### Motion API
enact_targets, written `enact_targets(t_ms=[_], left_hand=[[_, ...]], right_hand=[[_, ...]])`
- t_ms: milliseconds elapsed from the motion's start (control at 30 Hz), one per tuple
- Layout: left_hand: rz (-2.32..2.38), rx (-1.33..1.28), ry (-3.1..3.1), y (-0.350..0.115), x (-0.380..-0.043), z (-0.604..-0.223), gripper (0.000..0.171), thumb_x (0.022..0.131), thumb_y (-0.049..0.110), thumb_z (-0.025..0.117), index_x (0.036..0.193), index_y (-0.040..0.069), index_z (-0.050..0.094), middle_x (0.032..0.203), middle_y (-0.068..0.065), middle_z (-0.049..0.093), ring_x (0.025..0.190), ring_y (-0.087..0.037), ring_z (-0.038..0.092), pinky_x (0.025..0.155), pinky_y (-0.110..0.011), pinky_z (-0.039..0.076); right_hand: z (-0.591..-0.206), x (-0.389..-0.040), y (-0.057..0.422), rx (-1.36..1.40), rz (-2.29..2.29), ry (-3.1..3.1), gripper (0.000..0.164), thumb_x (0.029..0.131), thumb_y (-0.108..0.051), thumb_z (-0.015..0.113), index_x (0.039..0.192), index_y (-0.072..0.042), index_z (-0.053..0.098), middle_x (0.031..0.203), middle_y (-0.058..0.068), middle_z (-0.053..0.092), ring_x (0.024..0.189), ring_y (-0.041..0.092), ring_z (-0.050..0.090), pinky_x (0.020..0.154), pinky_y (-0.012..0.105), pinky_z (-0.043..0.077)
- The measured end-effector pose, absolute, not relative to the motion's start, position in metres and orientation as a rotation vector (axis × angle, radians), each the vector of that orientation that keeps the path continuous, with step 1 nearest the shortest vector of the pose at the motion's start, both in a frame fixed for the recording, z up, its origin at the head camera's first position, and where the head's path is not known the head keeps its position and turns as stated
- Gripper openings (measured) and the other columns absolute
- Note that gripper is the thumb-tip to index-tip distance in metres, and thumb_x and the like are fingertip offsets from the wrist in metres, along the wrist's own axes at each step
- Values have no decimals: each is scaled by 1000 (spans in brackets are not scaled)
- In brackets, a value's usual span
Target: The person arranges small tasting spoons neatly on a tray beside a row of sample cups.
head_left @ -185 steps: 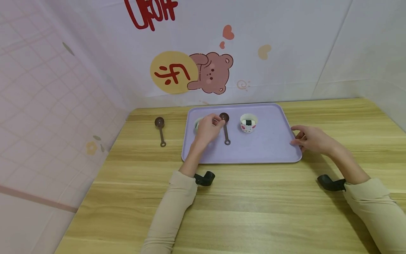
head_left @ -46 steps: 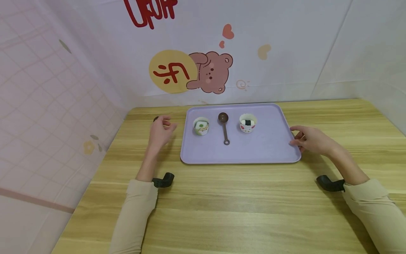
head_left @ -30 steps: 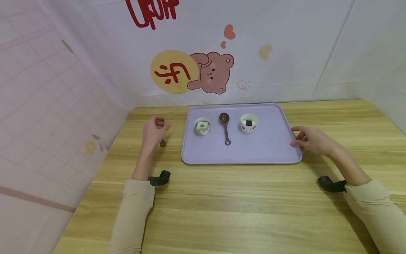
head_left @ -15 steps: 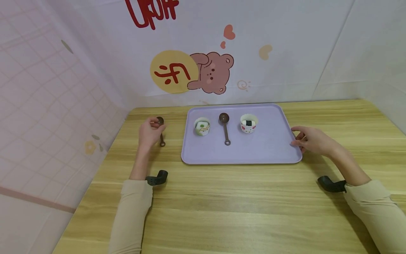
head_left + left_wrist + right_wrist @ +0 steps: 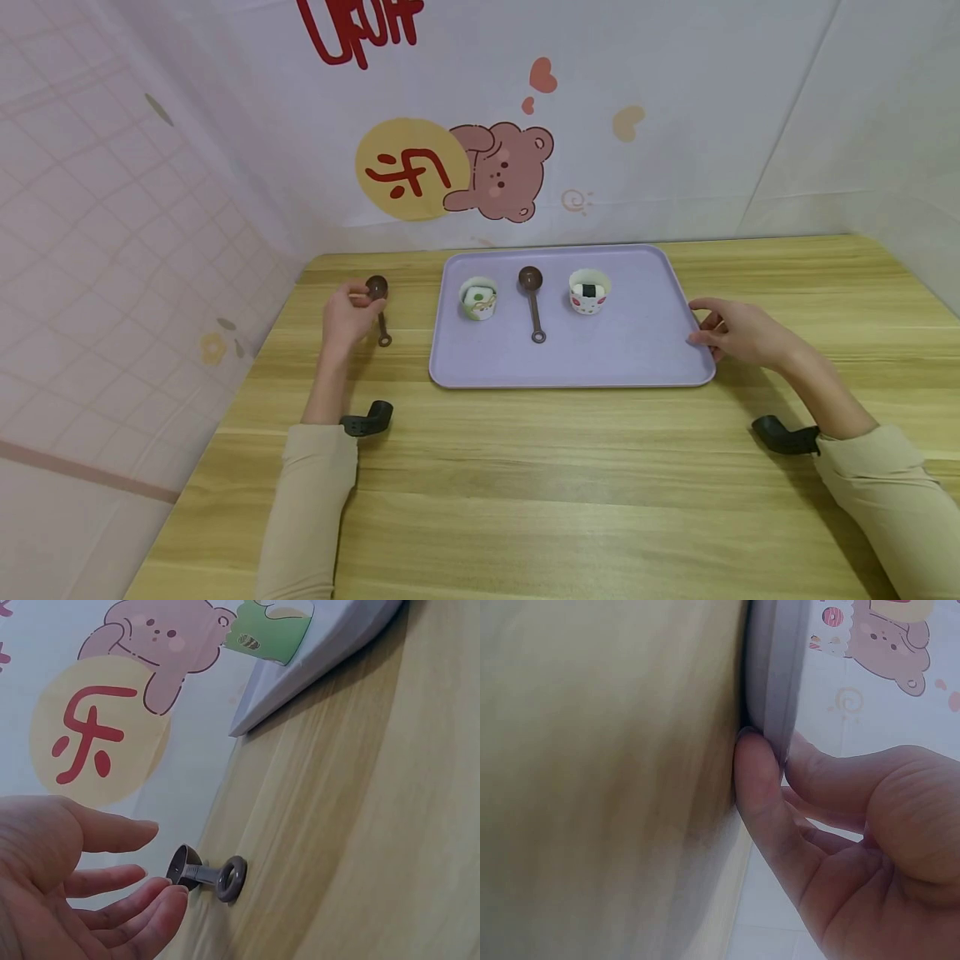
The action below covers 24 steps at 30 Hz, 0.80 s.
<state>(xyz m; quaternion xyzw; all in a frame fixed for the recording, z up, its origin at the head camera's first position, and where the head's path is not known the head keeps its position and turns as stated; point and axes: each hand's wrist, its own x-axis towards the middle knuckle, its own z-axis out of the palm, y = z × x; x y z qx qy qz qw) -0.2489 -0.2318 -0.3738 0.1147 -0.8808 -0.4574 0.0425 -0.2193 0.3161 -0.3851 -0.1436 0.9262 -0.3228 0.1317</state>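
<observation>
My left hand (image 5: 350, 316) is beside a brown measuring spoon (image 5: 377, 287) that lies on the table left of the tray. In the left wrist view, its thumb and fingers are apart, with the fingertips close to the spoon's dark bowl (image 5: 182, 866); whether they touch it, I cannot tell. On the right, my right hand (image 5: 738, 331) pinches the edge of the lilac tray (image 5: 637, 358) between thumb and fingers. Another brown measuring spoon (image 5: 533, 308) lies on the tray between a green-patterned cup (image 5: 478, 310) and a pink-patterned cup (image 5: 587, 303).
The left cup holds a white piece with a green dot (image 5: 478, 297). A white and black rice-ball shape (image 5: 588, 291) sits in the other. Behind the wooden table (image 5: 525, 483) stands a white printed backdrop (image 5: 675, 167), with a pale grid-patterned side (image 5: 112, 250) on the left.
My left hand has gone from over the tray to the spoon at the left, lately shifting slightly further left so more of that spoon shows. The right hand stays on the tray edge.
</observation>
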Motion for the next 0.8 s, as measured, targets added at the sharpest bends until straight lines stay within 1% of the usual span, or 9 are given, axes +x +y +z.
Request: enact_targets(t_ms=[200,333,500,800], left_hand=[[-1402,380,-2706,-233,-248,-374,47,98,15,64,139,-6,50,129,-27,58,114,-38,59,86,-36,54],[-1398,408,-2711,-234,-250,-376,47,97,13,65,138,-7,52,129,-27,58,116,-39,59,93,-42,53],[-1411,422,-2715,-234,-250,-378,45,95,10,65,135,-8,54,130,-28,58,117,-39,59,96,-43,52],[-1375,424,-2740,-233,-249,-382,42,95,10,66,131,-10,56,127,-29,61,115,-39,61,91,-38,54]], right_hand=[[-384,-219,316,-425,-955,2681,56,97,0,63,140,21,35,98,22,63,76,25,67,64,33,60],[-384,-218,316,-424,-967,2674,56,97,0,63,140,21,34,98,23,62,76,25,67,64,34,60],[-384,-219,316,-408,-969,2667,57,98,0,63,141,21,33,99,23,62,77,26,67,65,34,60],[-384,-219,315,-403,-960,2668,59,98,-2,64,141,22,32,98,24,62,78,28,68,64,34,60]])
